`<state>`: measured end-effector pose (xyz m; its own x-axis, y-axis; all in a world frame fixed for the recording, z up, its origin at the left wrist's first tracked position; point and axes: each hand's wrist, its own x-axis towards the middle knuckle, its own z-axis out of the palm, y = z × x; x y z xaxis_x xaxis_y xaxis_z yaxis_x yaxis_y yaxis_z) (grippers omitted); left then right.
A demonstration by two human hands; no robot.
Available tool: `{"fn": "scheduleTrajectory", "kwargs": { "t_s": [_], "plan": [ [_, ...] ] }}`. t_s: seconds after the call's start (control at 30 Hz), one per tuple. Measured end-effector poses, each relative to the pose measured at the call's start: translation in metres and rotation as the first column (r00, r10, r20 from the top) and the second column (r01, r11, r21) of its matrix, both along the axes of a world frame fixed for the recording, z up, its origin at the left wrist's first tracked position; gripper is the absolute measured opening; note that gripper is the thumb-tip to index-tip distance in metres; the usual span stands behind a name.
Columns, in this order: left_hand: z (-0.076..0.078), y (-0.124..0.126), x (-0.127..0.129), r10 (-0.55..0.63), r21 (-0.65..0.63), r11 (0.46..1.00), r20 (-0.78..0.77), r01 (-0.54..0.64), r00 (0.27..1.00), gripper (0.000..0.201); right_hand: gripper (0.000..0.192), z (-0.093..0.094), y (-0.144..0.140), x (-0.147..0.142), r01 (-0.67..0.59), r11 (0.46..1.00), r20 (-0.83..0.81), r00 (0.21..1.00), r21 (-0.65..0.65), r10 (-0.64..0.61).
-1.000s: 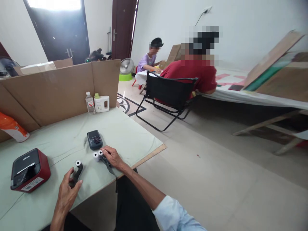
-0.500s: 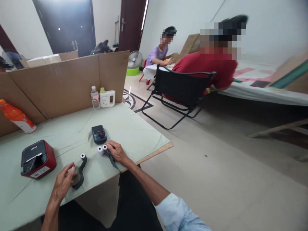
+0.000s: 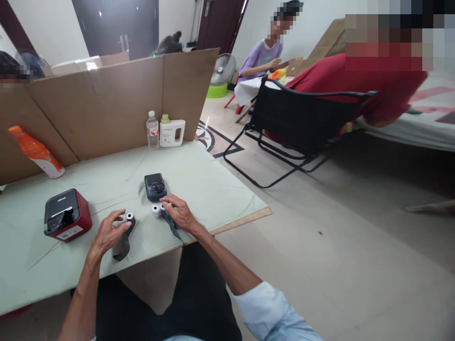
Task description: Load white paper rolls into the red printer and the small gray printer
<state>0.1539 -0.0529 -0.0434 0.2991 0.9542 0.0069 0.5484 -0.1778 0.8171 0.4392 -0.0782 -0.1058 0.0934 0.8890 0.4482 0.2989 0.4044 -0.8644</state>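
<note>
Item: paper rolls with dark strips, on pale green table [image 3: 213, 189]. Our left hand [image 3: 108, 232], fingers loosely curled, tips on one small white roll [image 3: 130, 216]; its grey strip [image 3: 122, 244] trails below the fingers, apparently part unwound. Our right hand [image 3: 181, 215], fingers bent, presses a second strip [image 3: 172, 227]; two rolls [image 3: 158, 209] lie just left of the fingertips. Dark handheld printer [image 3: 155, 186] beyond them; red printer [image 3: 67, 220] far left. Cardboard screen [image 3: 106, 104], bottles [image 3: 165, 132], folding chair [image 3: 302, 128], co-workers behind.

3 paper rolls [image 3: 156, 210], grey strips, on table
</note>
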Motion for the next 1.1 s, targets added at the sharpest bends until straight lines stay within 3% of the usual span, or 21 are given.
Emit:
{"fn": "scheduleTrajectory", "kwargs": {
  "t_s": [0.2,0.33,0.47,0.57,0.73,0.87,1.0,1.1],
  "plan": [
    [0.000,0.014,0.015,-0.075,0.021,0.997,-0.147,0.079,0.986,0.051,0.025,0.012,-0.002,-0.002,-0.056,0.998,0.052,0.997,0.021,0.055],
    [0.006,0.012,0.015,-0.120,0.041,0.991,-0.210,0.131,0.970,0.044,0.025,0.015,-0.002,0.002,-0.024,1.000,0.057,0.998,0.014,0.024],
    [0.005,0.016,0.008,-0.106,0.078,0.989,-0.192,0.123,0.976,0.045,0.031,0.003,0.015,0.016,0.129,0.990,0.036,0.991,-0.063,-0.127],
    [0.001,0.035,0.010,-0.129,0.108,0.982,-0.214,0.154,0.968,0.043,0.040,-0.008,0.039,0.026,0.203,0.969,0.051,0.979,-0.142,-0.198],
    [-0.008,0.081,0.047,-0.330,0.007,0.941,-0.191,0.337,0.924,0.050,0.041,-0.020,0.070,0.032,0.135,0.970,0.101,0.988,-0.201,-0.116],
    [-0.017,0.100,0.079,-0.479,-0.055,0.877,-0.159,0.477,0.863,0.054,0.044,-0.028,0.076,0.031,0.111,0.977,0.120,0.989,-0.181,-0.091],
    [-0.022,0.102,0.090,-0.483,-0.045,0.876,-0.083,0.481,0.872,0.065,0.047,-0.036,0.075,0.028,0.153,0.975,0.101,0.985,-0.160,-0.138],
    [-0.017,0.099,0.085,-0.475,-0.079,0.879,-0.074,0.470,0.877,0.064,0.050,-0.038,0.071,0.025,0.189,0.968,0.072,0.981,-0.165,-0.180]
  ]
}}
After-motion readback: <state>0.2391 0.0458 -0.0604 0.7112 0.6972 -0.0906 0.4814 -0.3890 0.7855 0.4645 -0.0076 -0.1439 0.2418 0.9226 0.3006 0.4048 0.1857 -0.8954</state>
